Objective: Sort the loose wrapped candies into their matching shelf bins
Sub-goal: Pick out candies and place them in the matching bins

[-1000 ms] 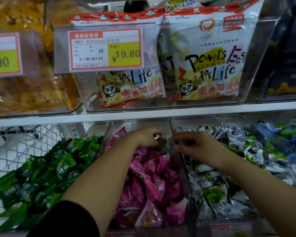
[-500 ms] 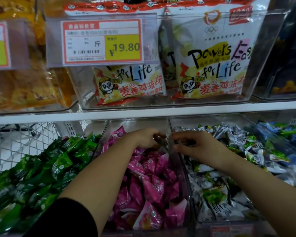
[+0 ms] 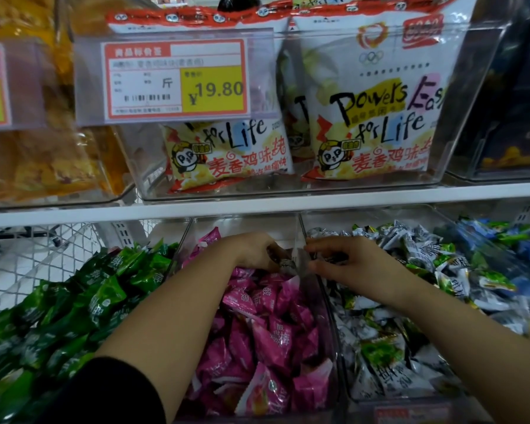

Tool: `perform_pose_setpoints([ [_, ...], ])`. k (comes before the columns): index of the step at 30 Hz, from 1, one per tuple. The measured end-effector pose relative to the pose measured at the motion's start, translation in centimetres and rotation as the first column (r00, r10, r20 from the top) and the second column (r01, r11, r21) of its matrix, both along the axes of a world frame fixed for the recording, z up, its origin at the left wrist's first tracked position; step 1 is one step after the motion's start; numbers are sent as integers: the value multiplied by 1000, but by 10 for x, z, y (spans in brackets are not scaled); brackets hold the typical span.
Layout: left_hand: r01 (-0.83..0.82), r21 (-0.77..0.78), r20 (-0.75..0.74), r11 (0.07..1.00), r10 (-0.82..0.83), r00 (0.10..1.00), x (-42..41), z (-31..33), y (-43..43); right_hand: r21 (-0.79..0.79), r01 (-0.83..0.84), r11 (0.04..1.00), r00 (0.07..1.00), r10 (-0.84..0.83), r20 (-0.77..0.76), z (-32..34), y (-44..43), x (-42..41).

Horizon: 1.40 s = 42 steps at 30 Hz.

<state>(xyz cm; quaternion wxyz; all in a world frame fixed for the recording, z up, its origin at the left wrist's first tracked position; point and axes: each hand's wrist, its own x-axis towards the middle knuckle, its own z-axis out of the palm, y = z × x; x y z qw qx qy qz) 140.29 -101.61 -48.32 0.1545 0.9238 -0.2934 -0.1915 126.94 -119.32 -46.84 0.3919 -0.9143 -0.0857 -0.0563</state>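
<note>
I see the left hand (image 3: 254, 252) over the pink bin (image 3: 245, 223), fingers curled round a grey candy (image 3: 283, 264) at the divider (image 3: 299, 240). The right hand (image 3: 358, 266) sits just across the divider, over the white-green bin (image 3: 364, 217), fingers curled; I cannot tell whether it holds anything. Hands near, not touching.

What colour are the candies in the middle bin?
Pink candies, clearest in the head view.

Beneath shelf board (image 3: 257, 207), left to right: left bin (image 3: 58, 258), middle bin (image 3: 245, 223), right bin (image 3: 380, 214), each filled with candies (image 3: 273, 338); on it, upper bin (image 3: 471, 102) holds snack bags (image 3: 380, 117) behind price tag (image 3: 175, 78).
</note>
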Motion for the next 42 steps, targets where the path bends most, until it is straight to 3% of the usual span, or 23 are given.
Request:
perform_pose_setpoints([
  [5, -64, -91, 26, 994, 66, 997, -1, -4, 2, 5, -4, 1000, 1000, 4, 5, -1, -1, 1],
  [12, -193, -384, 125, 903, 258, 958, -16, 12, 12, -43, -2, 999, 999, 3, 33, -1, -1, 1],
  [18, -183, -505, 159, 844, 299, 941, -63, 33, 26, -164, 107, 981, 962, -60, 266, 3, -7, -17],
  [21, -125, -573, 144, 810, 250, 958, -92, 34, 16, -202, 167, 965, 946, -99, 309, 6, -19, -40],
  [27, 24, -533, 209, 846, 105, 972, -134, 42, -40, -216, 311, 926, 920, -236, 313, 6, -49, -81],
  [31, 90, -370, 231, 925, -2, 973, -141, 38, -70, -184, 401, 897, 895, -341, 289, 10, -68, -97],
  [35, 155, -240, 204, 958, -106, 973, -145, 37, -82, -255, 320, 912, 927, -245, 285, 7, -76, -101],
  [38, 125, -303, 244, 945, -50, 969, -140, 40, -72, -380, 227, 897, 959, -138, 248, 2, -68, -99],
  [42, 21, -242, 393, 970, 78, 916, -127, 35, -48, -598, 74, 798, 992, 2, 127, -9, -49, -84],
])
